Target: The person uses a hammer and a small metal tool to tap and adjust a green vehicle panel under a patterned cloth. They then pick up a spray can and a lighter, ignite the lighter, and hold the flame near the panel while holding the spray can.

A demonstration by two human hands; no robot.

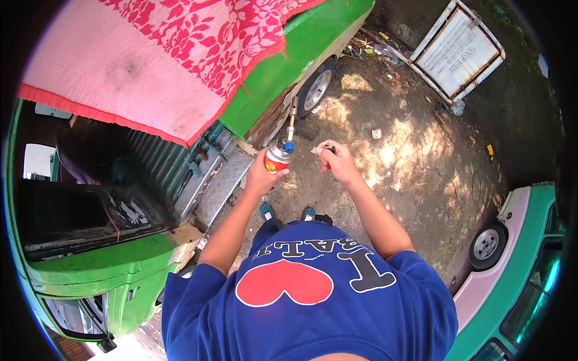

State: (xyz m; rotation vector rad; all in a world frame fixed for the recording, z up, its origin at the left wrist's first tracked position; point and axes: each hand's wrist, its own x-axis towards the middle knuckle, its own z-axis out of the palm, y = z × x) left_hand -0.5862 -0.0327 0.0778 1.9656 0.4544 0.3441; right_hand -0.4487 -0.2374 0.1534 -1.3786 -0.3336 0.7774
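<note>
My left hand [259, 178] is wrapped round a red and silver gas canister [277, 161]. Screwed onto its top is a blow torch head [291, 129] with a blue collar and a metal nozzle angled up and away. No flame shows at the nozzle. To the right of the canister, apart from it, my right hand [341, 165] is closed with its fingers curled. A small black object [329, 148], about the size of a lighter, pokes out between thumb and forefinger; the fingers cover most of it.
A green van [265, 84] stands ahead and left with its side open, draped with a pink patterned towel [162, 66]. A metal step [220, 180] juts out near my left arm. Behind right is a teal and pink vehicle [512, 240]. A white framed sign [457, 51] leans far right.
</note>
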